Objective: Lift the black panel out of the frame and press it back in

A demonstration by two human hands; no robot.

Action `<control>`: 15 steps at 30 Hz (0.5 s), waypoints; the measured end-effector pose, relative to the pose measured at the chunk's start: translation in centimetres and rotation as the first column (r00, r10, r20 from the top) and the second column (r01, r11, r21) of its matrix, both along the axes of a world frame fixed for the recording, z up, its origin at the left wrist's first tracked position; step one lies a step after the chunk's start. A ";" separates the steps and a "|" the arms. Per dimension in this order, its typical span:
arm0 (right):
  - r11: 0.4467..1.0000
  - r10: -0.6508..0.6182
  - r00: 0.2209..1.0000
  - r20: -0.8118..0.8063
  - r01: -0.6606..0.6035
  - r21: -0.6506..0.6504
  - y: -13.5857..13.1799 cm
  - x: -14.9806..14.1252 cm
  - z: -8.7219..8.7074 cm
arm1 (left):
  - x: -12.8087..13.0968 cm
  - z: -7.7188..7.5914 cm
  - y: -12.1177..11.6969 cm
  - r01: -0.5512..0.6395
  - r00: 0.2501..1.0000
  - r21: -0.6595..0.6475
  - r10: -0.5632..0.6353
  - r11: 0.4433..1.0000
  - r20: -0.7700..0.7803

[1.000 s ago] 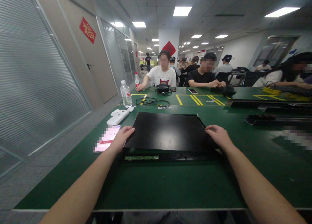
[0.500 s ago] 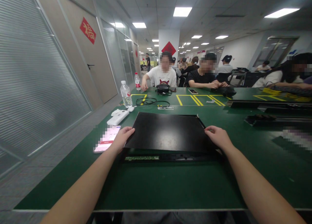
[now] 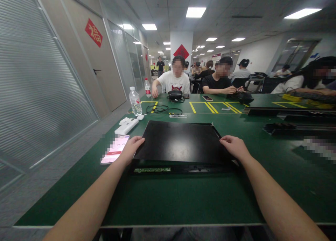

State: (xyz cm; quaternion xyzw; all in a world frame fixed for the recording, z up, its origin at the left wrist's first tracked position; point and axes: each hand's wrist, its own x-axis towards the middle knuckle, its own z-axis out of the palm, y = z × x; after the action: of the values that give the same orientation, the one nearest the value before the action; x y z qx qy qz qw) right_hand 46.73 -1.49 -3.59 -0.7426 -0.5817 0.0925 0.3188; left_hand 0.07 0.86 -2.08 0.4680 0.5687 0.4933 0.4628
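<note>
A flat black panel with a glossy sheen lies tilted in front of me, its near edge raised off the piece below. My left hand pinches its left edge, and my right hand grips the right edge with thumb and fingers. Beneath the near edge shows a dark frame strip carrying a narrow green circuit board. The rest of what lies under the panel is hidden.
Left of the panel are a lit phone, a white power-bank-like device and a water bottle. Behind it lies a black cable. Long dark frame parts rest on the right. People sit across the green table.
Both hands keep their hold on the panel, which has hardly moved. In the far aisle, a standing person has turned or shifted slightly.
</note>
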 end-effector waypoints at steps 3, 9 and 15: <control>1.000 0.001 1.000 -0.001 -0.001 0.001 0.0 0.0 0.0 | 0.0 0.0 0.0 -0.005 1.000 0.004 0.005 1.000 -0.006; 1.000 -0.007 1.000 -0.006 0.007 -0.024 -0.1 -0.2 0.3 | 0.1 0.2 -0.2 0.000 1.000 0.010 0.000 1.000 -0.017; 1.000 -0.006 1.000 -0.005 0.006 -0.025 -0.1 -0.1 0.3 | -0.2 -0.4 0.2 -0.004 1.000 0.024 0.005 1.000 -0.030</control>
State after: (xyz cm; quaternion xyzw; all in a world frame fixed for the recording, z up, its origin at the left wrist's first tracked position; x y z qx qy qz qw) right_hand 46.66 -1.56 -3.27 -0.7480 -0.5776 0.1008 0.3110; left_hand -0.13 1.10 -2.44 0.4798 0.5707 0.4939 0.4474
